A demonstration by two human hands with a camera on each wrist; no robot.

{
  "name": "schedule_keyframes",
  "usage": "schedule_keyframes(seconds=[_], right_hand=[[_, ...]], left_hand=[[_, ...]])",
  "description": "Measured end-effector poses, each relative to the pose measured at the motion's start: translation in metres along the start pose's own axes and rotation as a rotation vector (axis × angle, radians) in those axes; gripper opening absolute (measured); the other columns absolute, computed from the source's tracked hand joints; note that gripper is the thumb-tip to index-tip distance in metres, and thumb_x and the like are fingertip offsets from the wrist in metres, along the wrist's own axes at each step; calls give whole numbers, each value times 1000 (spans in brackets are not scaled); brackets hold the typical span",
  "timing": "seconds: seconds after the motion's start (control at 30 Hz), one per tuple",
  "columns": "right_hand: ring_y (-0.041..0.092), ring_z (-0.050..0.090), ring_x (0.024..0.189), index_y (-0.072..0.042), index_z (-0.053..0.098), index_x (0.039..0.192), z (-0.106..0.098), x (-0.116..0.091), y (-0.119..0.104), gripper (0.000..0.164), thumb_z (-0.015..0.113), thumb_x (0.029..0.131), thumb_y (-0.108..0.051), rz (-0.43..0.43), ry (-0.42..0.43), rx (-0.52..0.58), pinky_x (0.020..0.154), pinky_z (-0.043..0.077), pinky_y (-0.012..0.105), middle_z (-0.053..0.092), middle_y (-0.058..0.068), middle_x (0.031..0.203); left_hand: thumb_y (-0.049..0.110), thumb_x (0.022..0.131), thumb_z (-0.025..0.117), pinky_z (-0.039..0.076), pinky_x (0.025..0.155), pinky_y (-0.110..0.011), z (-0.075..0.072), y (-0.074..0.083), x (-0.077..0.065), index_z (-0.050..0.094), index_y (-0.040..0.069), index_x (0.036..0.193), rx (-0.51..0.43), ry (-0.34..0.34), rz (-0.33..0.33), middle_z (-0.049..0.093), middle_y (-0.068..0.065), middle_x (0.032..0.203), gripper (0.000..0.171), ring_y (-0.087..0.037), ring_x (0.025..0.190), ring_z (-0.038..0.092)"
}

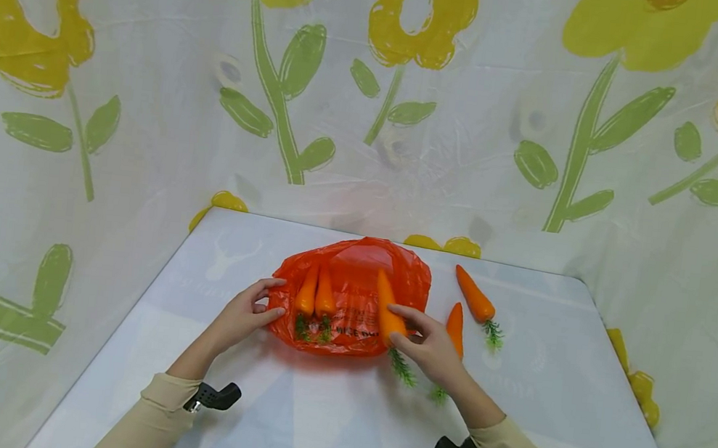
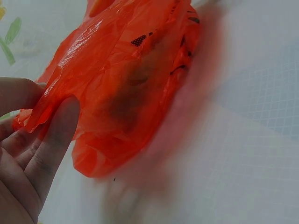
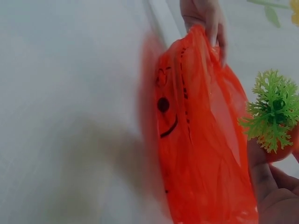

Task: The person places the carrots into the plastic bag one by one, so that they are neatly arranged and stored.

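A red plastic bag (image 1: pixel 356 253) with black print lies spread on the table, its mouth facing up. Two carrots (image 1: pixel 306 291) with green tops rest side by side within it. My left hand (image 1: pixel 244 314) pinches the bag's left edge between thumb and fingers; the left wrist view shows the bunched red film (image 2: pixel 42 109) there. Over the right part of the bag, my right hand (image 1: pixel 430 345) grips another carrot (image 1: pixel 385 303), tip pointing away and leafy top toward me. That green top (image 3: pixel 273 109) shows close up in the right wrist view.
To the right of the bag lie two more carrots, one farther back (image 1: pixel 475 294) and one (image 1: pixel 455 325) partly hidden behind my right hand. The white table (image 1: pixel 545 389) is bordered by a flower-patterned curtain (image 1: pixel 443 174) at the back and sides.
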State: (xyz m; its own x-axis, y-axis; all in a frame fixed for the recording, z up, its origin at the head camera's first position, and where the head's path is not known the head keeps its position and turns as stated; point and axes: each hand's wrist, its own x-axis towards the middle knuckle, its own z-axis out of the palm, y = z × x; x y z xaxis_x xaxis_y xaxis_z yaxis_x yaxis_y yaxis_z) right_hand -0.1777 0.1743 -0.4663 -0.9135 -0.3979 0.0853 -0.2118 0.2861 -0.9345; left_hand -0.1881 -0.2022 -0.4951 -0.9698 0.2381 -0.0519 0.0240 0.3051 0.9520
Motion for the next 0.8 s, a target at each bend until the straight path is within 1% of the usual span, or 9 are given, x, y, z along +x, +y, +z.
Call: schedule_keyframes(seconds=[0.23,0.3,0.47,0.53,0.57,0.67,0.8], right_hand=[[27,60,108,-12,60,142,6,6,-3,46,71,97,-20,44,17,-24,86,55,22,62,11,135],[28,60,109,-11,59,142,9,7,-11,46,70,98,-17,58,22,-40,86,55,21,62,12,134],[31,59,112,-9,59,142,13,12,-13,46,69,98,-15,72,23,-47,89,53,22,62,13,135],[29,59,112,-12,60,142,13,15,-6,46,70,97,-18,63,29,-43,90,53,24,62,10,135],[27,59,112,-14,61,141,13,16,-6,46,71,97,-21,58,33,-40,91,53,25,63,9,134],[27,59,110,-16,63,139,15,20,-5,45,72,96,-23,54,47,-45,91,54,29,63,7,133],[24,59,110,-18,63,139,18,25,-7,45,72,96,-26,70,61,-42,90,55,30,64,6,131]], left_hand=[[15,98,70,61,81,-33,0,-1,0,44,10,148,-5,-4,5,50,-25,142,57,-28,98,70],[16,98,70,61,81,-32,0,0,0,44,10,148,0,-2,0,50,-25,143,57,-28,98,70],[17,98,70,61,82,-33,1,0,0,45,10,148,3,-2,-8,49,-25,144,57,-28,99,69],[17,98,70,61,82,-33,1,0,0,45,10,148,3,-1,-6,49,-25,144,56,-28,99,69],[16,98,70,61,81,-34,1,0,0,45,10,148,2,-1,-4,49,-25,144,56,-28,99,70],[16,98,69,61,81,-33,1,0,0,45,10,148,3,-2,7,49,-25,144,56,-29,99,70],[14,98,69,61,80,-32,1,-1,0,44,8,148,-6,-4,25,51,-27,141,56,-29,98,71]])
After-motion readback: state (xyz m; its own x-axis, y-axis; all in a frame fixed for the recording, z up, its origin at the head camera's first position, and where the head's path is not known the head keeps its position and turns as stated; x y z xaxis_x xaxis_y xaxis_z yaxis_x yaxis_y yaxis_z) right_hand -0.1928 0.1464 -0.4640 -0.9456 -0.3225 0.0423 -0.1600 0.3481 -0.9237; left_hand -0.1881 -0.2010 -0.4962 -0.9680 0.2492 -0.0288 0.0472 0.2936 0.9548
